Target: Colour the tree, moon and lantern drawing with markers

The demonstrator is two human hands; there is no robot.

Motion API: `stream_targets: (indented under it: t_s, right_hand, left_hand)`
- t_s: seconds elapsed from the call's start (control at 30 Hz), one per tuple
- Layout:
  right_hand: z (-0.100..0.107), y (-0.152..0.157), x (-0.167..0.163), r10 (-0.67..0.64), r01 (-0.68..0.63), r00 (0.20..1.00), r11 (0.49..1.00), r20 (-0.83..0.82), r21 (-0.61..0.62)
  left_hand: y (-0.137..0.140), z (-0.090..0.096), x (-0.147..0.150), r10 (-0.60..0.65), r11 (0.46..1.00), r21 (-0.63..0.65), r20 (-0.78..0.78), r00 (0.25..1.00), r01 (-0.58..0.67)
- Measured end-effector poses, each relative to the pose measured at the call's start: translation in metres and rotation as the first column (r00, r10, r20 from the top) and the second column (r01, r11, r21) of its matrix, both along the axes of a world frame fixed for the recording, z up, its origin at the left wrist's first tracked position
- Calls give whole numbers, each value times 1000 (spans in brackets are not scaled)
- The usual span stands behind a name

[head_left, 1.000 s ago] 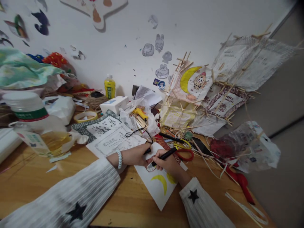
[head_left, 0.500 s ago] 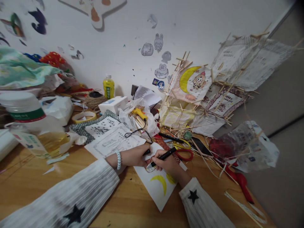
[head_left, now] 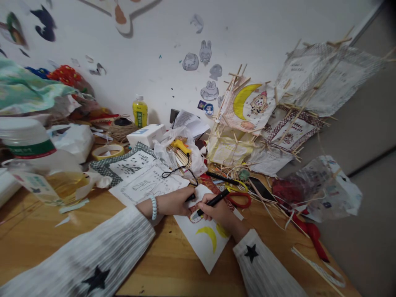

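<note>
Brown wooden bench (head_left: 167, 268): right fingers (head_left: 206, 209) pinch a slim black pen (head_left: 219, 197) over white drawing paper (head_left: 206, 260), left fingers (head_left: 184, 209) clasp a black stub (head_left: 190, 198) — scarcely shifted, so work stays there.

A wooden table (head_left: 167, 264) with a light, striped grain carries everything. With the white sheet (head_left: 204, 249) bearing a yellow crescent as the clock's centre, overlapping line drawings (head_left: 144, 185) lie at ten to eleven o'clock. A roll of tape (head_left: 108, 151) lies at ten, near a white box (head_left: 147, 134) at eleven. A clear jug (head_left: 58, 185) of yellowish liquid stands between nine and ten, a pale strip (head_left: 74, 206) just beside its base. Red-and-yellow-handled scissors (head_left: 240, 199) lie at one, white strips (head_left: 318, 268) between three and four.
</note>
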State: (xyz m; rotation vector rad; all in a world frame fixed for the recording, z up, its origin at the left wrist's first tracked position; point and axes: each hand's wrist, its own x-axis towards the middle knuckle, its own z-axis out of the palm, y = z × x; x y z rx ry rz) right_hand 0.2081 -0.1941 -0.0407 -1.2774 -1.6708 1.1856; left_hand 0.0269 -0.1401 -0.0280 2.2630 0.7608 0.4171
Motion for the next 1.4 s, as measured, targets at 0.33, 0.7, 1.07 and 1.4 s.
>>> stream_targets:
  t_s: [0.33,0.7,1.07,1.4]
  right_hand:
    - [-1,2,1,8,-8,1000,1000,15,21]
    - [1,1,1,-1,1,1000,1000,3,10]
    - [0,2,1,-10,10,1000,1000,2,-6]
    - [0,2,1,-10,10,1000,1000,11,21]
  left_hand:
    - [2,-3,0,-7,1000,2,-10,1000,7]
    - [2,-3,0,-24,999,44,-48,999,26]
    - [1,-1,0,-15,997,68,-79,997,21]
    - [1,-1,-1,-33,995,90,-74,997,40]
